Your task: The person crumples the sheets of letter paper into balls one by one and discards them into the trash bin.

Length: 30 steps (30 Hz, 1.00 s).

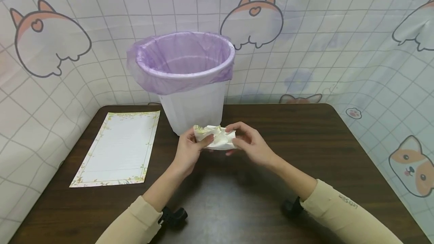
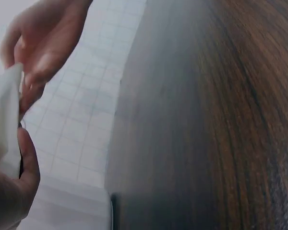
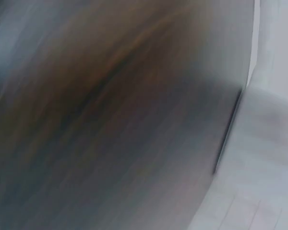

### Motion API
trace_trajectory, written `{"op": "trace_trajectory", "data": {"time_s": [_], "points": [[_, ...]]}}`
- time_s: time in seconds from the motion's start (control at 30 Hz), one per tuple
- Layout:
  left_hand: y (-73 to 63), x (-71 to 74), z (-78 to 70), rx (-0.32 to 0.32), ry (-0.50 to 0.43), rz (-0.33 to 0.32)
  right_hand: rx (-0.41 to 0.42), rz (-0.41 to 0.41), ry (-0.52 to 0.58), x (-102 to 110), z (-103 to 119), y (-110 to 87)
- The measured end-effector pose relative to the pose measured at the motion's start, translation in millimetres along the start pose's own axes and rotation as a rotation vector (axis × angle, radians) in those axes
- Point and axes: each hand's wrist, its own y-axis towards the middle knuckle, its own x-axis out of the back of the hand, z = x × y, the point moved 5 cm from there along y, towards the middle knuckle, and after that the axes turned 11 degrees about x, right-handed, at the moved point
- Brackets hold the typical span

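Between both hands, above the table, is a crumpled sheet of paper (image 1: 219, 138), white with a bit of yellow-green print at its upper left. My left hand (image 1: 190, 149) pinches its left end, thumb in front and fingers behind. At the right end my right hand (image 1: 251, 142) holds it between thumb and fingers. In the left wrist view the paper (image 2: 7, 120) appears as a narrow folded strip, gripped by the left hand (image 2: 14, 191), with the right hand (image 2: 48, 43) at its other end. The right wrist view is blurred and shows neither hand clearly.
A white trash bin (image 1: 194, 108) with a purple liner (image 1: 183, 80) stands behind the hands at the table's back. A flat sheet of lined paper (image 1: 118, 148) with a floral border lies at left on the dark wood table (image 1: 305, 153). A patterned cloth wall (image 1: 322, 40) surrounds the table.
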Motion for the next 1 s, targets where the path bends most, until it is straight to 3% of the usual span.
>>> {"op": "trace_trajectory", "data": {"time_s": [0.1,0.17,0.37,0.5,0.6,0.73,0.9,1.0], "points": [[-0.5,4.2,-0.3,0.079,-0.037,0.014,0.075,0.174,0.035,0,6,-2.5],[-1.0,4.8,0.0,0.132,-0.045,0.051,0.120,0.250,-0.009,2,9,-2.3],[-4.2,1.2,1.2,0.241,0.009,0.163,0.303,0.334,-0.313,6,14,1.8],[-5.5,-1.4,2.0,0.266,0.046,0.194,0.440,0.380,-0.415,1,16,2.4],[-5.7,-3.0,1.5,0.249,0.064,0.205,0.477,0.370,-0.448,-4,16,2.3],[-5.3,-3.1,2.3,0.185,0.139,0.203,0.435,0.336,-0.474,-7,13,0.8],[-5.0,-4.2,3.7,0.137,0.219,0.137,0.385,0.252,-0.477,-9,10,0.9],[-3.7,-5.6,5.2,0.139,0.217,0.112,0.333,0.166,-0.492,-8,7,2.7]]}}
